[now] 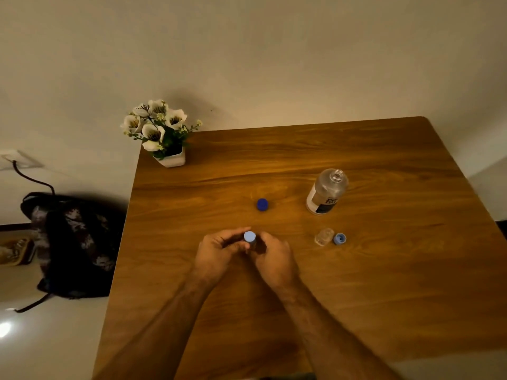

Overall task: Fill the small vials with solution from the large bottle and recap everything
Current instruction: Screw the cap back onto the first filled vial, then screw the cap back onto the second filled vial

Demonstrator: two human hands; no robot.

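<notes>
This looks like a room in a home rather than a lab. A wood-grain table point(301, 283) stands pushed against a plain cream wall point(247, 50). At its eleven o'clock corner sits a small white pot of artificial flowers point(159, 130). On the pale glossy floor point(55, 338) at nine o'clock a dark patterned backpack point(74, 242) slumps against the wall, below a wall socket point(20, 159) with a black cable point(30, 178) plugged in. The warm, dim lighting also looks domestic.
</notes>
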